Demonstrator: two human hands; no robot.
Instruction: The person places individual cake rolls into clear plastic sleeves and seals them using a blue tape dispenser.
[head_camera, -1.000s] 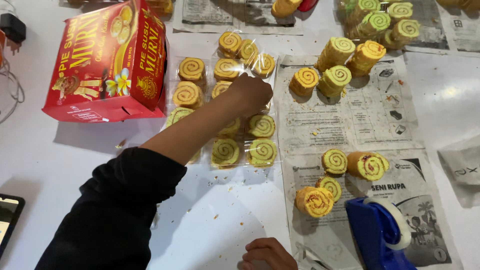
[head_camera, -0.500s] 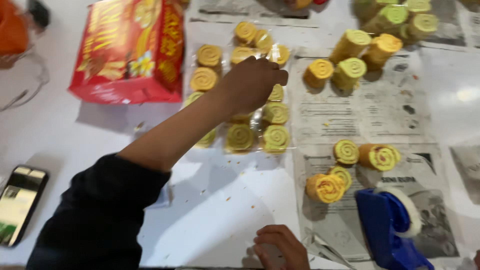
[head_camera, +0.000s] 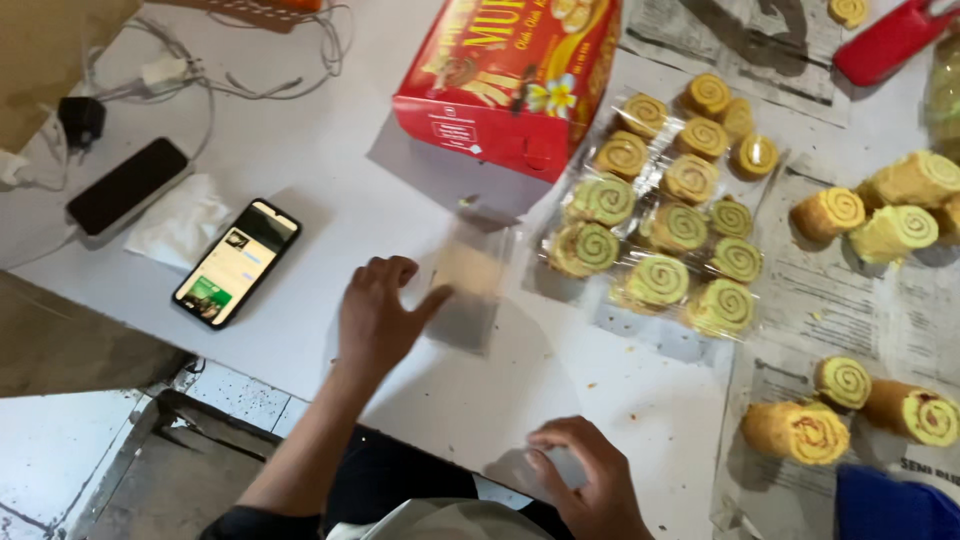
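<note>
My left hand (head_camera: 378, 318) lies palm down on the white table (head_camera: 300, 150), fingers spread. Its thumb touches a blurred clear plastic wrapper (head_camera: 466, 292) just to its right. My right hand (head_camera: 592, 482) is at the table's front edge, fingers curled on another small piece of clear plastic (head_camera: 540, 466). Beyond the wrapper, several wrapped green and yellow swirl roll slices (head_camera: 660, 225) lie together on clear plastic. A red cake box (head_camera: 505, 75) stands behind them.
A lit phone (head_camera: 238, 262) and a dark phone (head_camera: 127, 186) lie at the left with a tissue, cables and a charger. Loose roll pieces (head_camera: 880, 225) sit on newspaper (head_camera: 850, 300) at the right. A blue tape dispenser (head_camera: 890, 505) is at the bottom right.
My left hand has drawn back from the wrapped roll slices towards me and to the left, and now touches a clear wrapper. The view has swung left, so the phones show.
</note>
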